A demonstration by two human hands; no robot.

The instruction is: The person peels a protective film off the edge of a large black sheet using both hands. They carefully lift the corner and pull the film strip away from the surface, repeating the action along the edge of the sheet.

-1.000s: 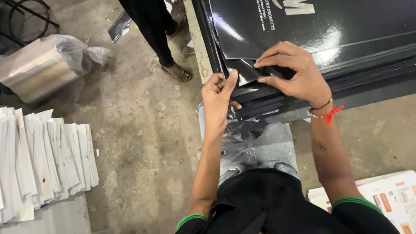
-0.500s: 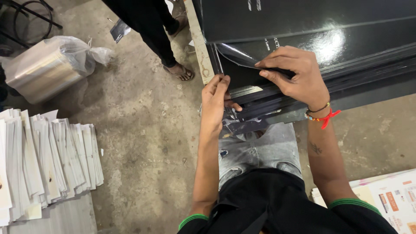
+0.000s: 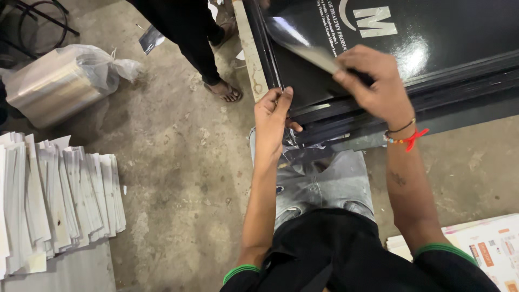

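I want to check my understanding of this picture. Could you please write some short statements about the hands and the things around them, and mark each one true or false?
1. The right hand grips a glossy black sheet and lifts its edge off the stack of black sheets. True.
2. The left hand rests flat on the concrete floor. False: it is at the near left corner of the stack, fingers on the sheet edges.
3. A red thread is tied at the right wrist. True.
4. The plastic-wrapped bundle lies on top of the black stack. False: it lies on the floor, far left.
5. Another person's sandalled foot stands on the floor beside the stack. True.
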